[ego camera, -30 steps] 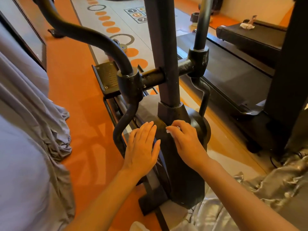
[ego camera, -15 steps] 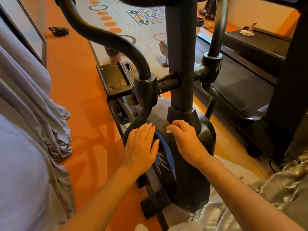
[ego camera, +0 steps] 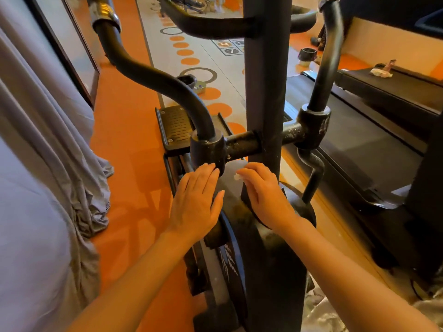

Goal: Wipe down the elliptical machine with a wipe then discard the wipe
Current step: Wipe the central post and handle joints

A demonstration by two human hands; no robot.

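Observation:
The black elliptical machine (ego camera: 263, 92) stands in front of me, its centre post rising from a dark flywheel housing (ego camera: 271, 259). My right hand (ego camera: 266, 195) presses a small white wipe (ego camera: 238, 176) against the housing at the foot of the post; only an edge of the wipe shows past my fingertips. My left hand (ego camera: 196, 202) lies flat with fingers together on the housing's left side, just below the left arm's pivot joint (ego camera: 207, 152), holding nothing.
The left foot pedal (ego camera: 175, 127) sits behind the pivot. A treadmill (ego camera: 359, 130) runs along the right. Grey curtain fabric (ego camera: 60, 152) hangs at the left over orange floor. Silvery cloth (ego camera: 321, 315) lies at bottom right. A crumpled white wad (ego camera: 381, 72) rests on a far black platform.
Both hands have slid up the housing toward the pivot bar and post base, the right one carrying the wipe. My view has tilted upward.

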